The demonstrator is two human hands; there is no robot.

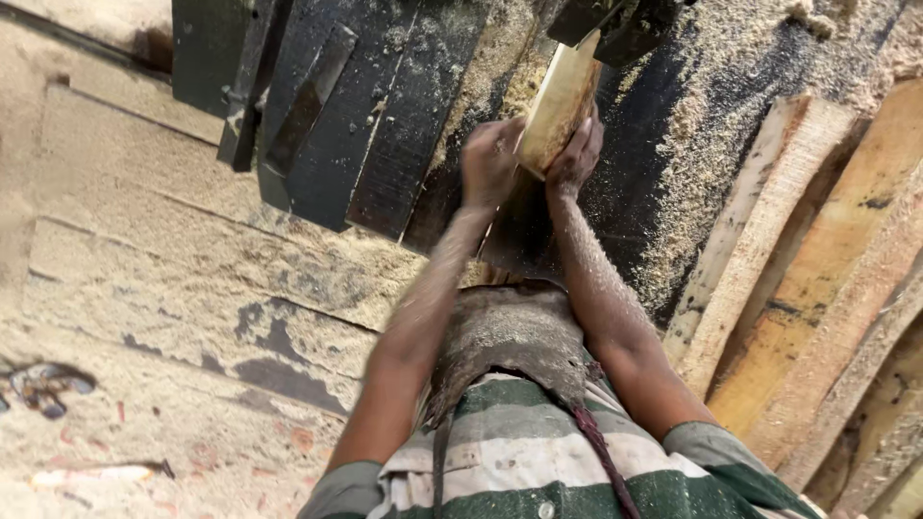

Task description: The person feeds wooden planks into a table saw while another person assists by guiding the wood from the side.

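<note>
A pale wooden block (560, 104) lies on the dark machine table (673, 135), its far end under a dark metal guard (615, 24). My left hand (488, 161) grips the block's left near corner. My right hand (577, 154) is closed on its right near end. Both forearms are coated in sawdust. A dusty leather apron (510, 336) hangs over my green and white striped shirt.
Rough wooden planks (827, 279) lean in a stack at the right. Dark metal plates and bars (327, 106) of the machine sit at upper left. Sawdust covers the floor (144, 288), with a sandal (43, 384) at the far left.
</note>
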